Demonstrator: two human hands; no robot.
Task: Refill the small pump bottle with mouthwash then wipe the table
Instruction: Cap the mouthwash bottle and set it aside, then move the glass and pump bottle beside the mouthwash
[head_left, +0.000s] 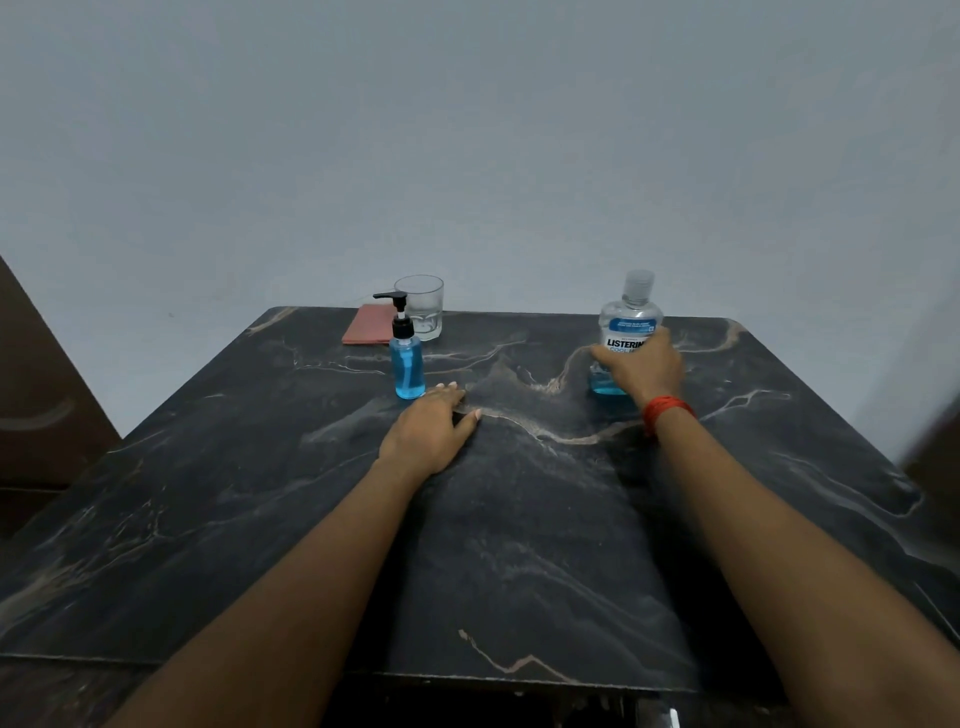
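Two bare forearms reach from the near edge across the dark marbled bench (519, 545). The left hand (428, 434) lies flat, palm down, its grip open and holding nothing, fingertips just short of the small pump bottle (407, 358), which stands upright and mostly full of blue liquid. To the right, the right hand (641, 369), a red thread band (665, 410) at its wrist, has its grip wrapped around the lower part of the upright, capped Listerine mouthwash bottle (630, 317), little blue liquid left inside. At the far left edge, behind the pump bottle, stand an empty glass tumbler (422, 306) and a folded pink cloth (370, 325).
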